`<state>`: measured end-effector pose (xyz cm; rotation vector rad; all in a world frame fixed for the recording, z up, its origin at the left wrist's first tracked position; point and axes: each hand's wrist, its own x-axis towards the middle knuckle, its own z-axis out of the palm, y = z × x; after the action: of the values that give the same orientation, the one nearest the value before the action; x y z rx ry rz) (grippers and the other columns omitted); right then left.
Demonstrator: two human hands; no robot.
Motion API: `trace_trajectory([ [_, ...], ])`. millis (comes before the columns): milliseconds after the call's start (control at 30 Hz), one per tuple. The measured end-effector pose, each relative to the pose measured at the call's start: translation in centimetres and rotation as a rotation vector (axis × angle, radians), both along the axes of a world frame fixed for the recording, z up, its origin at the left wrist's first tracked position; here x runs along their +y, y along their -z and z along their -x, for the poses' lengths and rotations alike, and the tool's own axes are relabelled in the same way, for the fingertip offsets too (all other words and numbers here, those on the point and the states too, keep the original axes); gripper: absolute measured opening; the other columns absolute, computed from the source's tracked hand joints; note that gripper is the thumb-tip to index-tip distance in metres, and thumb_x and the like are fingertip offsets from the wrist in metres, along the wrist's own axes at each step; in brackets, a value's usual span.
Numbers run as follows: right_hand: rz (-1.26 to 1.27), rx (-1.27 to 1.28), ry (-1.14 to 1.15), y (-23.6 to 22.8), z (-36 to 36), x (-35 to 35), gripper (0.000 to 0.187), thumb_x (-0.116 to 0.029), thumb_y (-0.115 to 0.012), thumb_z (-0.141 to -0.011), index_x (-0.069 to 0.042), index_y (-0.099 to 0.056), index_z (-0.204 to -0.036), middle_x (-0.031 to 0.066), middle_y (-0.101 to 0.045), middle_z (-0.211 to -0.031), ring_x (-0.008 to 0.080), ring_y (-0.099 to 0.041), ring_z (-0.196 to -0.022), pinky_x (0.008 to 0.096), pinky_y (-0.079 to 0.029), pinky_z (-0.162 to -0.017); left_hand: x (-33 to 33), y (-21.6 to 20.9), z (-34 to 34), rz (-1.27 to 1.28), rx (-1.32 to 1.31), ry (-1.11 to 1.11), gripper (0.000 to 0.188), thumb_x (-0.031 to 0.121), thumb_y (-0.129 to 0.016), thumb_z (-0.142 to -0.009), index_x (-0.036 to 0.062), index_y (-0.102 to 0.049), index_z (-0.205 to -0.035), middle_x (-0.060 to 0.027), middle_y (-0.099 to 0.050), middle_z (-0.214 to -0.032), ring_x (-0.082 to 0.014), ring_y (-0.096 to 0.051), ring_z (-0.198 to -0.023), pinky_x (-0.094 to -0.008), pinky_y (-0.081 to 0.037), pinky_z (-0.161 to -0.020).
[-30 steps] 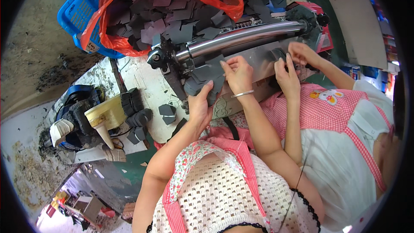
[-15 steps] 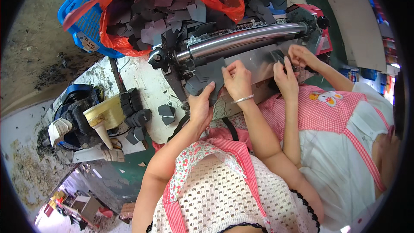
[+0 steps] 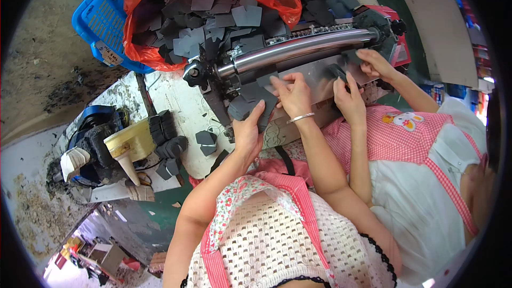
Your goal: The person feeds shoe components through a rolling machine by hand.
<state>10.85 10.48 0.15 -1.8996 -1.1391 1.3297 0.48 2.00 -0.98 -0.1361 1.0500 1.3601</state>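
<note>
My left hand [image 3: 249, 132] is closed, thumb on top, round a stack of dark grey cut pieces [image 3: 246, 104] at the near left end of a roller machine. Just right of it, my right hand [image 3: 294, 97], a bangle at the wrist, has its fingertips on a single flat grey piece [image 3: 266, 80]. That piece lies on the machine's smooth feed plate [image 3: 314, 71], below the shiny metal roller [image 3: 298, 50]. The fingers partly hide its edge.
On the right, a co-worker's hands [image 3: 350, 100] hold dark pieces at the same plate. Behind the roller, a blue basket [image 3: 96, 26] with a red plastic bag [image 3: 140, 53] holds many pieces. Bundled pieces [image 3: 206, 142] and a tape dispenser-like yellowish device [image 3: 128, 141] sit left.
My right hand has shifted slightly, its fingers spreading a little, and a grey piece now shows by its fingertips nearer the roller. The co-worker's far hand has brought a dark piece to the roller.
</note>
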Motion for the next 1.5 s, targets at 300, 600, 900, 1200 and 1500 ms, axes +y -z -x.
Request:
trace_trajectory([
  [300,0.032,-0.053,-0.140,0.1,-0.4,0.0,0.035,-0.022,-0.077,-0.076,0.005,-0.061,-0.090,0.0136,-0.069,-0.073,0.0190,-0.067,-0.063,0.0309,-0.053,-0.057,0.1,-0.6,0.0,-0.039,-0.040,-0.019,0.029,0.005,-0.066,-0.087,-0.0017,-0.053,-0.112,-0.0101,-0.062,-0.104,-0.0182,-0.065,-0.088,-0.0297,-0.058,-0.074],
  [600,-0.150,-0.098,-0.191,2.5,-1.2,0.2,0.033,-0.019,-0.079,-0.076,0.004,-0.059,-0.090,0.0121,-0.068,-0.073,0.0159,-0.067,-0.062,0.0274,-0.053,-0.055,-0.1,-0.7,0.8,0.011,-0.225,-0.108,0.026,0.002,-0.059,-0.089,-0.0049,-0.050,-0.113,-0.0147,-0.060,-0.108,-0.0237,-0.065,-0.091,-0.0372,-0.058,-0.080],
  [900,-0.023,0.123,-0.554,-0.6,-1.5,-1.0,0.027,-0.012,-0.079,-0.076,0.003,-0.063,-0.091,0.0069,-0.064,-0.078,0.0099,-0.062,-0.066,0.0234,-0.050,-0.060,-0.1,0.3,1.0,-0.037,-0.002,0.054,0.025,0.012,-0.058,-0.091,-0.0039,-0.051,-0.109,-0.0170,-0.060,-0.109,-0.0264,-0.064,-0.097,-0.0370,-0.056,-0.086],
  [1200,-0.013,0.162,-0.546,-1.1,-2.0,-1.6,0.032,-0.015,-0.079,-0.070,0.005,-0.065,-0.090,0.0099,-0.068,-0.078,0.0144,-0.065,-0.071,0.0278,-0.052,-0.066,0.2,0.2,1.8,0.024,-0.145,0.187,0.031,0.020,-0.062,-0.088,0.0000,-0.055,-0.111,-0.0121,-0.062,-0.107,-0.0206,-0.064,-0.095,-0.0388,-0.053,-0.091],
  [1500,-0.015,0.083,-0.319,-0.1,-1.7,-1.1,0.023,-0.005,-0.072,-0.079,0.004,-0.058,-0.094,0.0081,-0.066,-0.079,0.0092,-0.062,-0.065,0.0214,-0.050,-0.055,0.0,0.1,1.9,-0.046,-0.087,0.182,0.027,-0.002,-0.061,-0.085,-0.0044,-0.055,-0.111,-0.0132,-0.063,-0.108,-0.0225,-0.065,-0.094,-0.0347,-0.056,-0.086],
])
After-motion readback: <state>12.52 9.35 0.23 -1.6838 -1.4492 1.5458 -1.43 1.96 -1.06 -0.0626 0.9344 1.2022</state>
